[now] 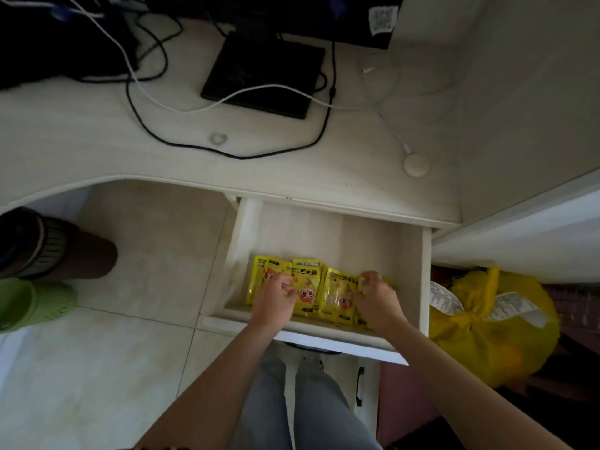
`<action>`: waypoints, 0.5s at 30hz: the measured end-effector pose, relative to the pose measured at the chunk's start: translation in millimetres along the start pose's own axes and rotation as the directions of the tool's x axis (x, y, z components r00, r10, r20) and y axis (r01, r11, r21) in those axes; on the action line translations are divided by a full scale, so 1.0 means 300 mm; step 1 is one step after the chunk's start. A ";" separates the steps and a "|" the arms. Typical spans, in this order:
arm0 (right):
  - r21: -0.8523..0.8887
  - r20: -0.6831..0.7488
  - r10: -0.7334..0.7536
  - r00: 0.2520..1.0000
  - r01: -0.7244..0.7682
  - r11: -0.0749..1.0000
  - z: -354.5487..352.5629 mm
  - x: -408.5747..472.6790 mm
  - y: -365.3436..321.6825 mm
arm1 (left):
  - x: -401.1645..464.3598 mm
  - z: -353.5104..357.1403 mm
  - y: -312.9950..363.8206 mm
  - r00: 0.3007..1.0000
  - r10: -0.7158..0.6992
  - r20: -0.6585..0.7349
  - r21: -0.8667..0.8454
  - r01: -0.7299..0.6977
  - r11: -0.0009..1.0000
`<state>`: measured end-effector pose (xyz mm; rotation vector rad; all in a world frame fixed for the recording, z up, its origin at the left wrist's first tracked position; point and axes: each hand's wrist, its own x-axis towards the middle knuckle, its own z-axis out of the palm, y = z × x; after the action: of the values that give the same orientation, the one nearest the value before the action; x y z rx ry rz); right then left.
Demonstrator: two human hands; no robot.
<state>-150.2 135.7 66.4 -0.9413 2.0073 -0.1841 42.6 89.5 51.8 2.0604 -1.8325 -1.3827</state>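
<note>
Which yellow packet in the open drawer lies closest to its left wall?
The end packet of the row, partly under the left hand; the other packets lie further right, towards the right hand.

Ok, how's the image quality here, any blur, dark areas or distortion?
Head view: the wide-angle lens bows the front edge of the desk into a curve; corners fall dark, light is best mid-frame; the left hand and right hand look slightly motion-smeared over the yellow packets in the drawer.
</note>
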 end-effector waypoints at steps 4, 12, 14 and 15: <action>-0.142 0.069 -0.151 0.986 0.159 0.977 0.057 -0.052 -0.146 | -0.081 -0.123 -0.058 0.992 0.019 -0.121 -0.004 -0.020 1.000; -0.292 0.211 -0.376 0.902 0.425 0.857 0.284 -0.164 -0.447 | -0.223 -0.349 -0.297 0.960 -0.095 -0.264 -0.094 0.073 0.993; -0.310 0.226 -0.427 0.875 0.480 0.820 0.359 -0.195 -0.523 | -0.256 -0.412 -0.379 0.942 -0.123 -0.312 -0.103 0.096 0.990; -0.319 0.234 -0.452 0.861 0.507 0.801 0.398 -0.210 -0.563 | -0.273 -0.447 -0.419 0.931 -0.143 -0.335 -0.111 0.112 0.988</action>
<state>54.7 85.8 113.8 -1.6601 1.6562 -0.0063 232.8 127.2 106.5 2.2367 -1.4934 -1.0233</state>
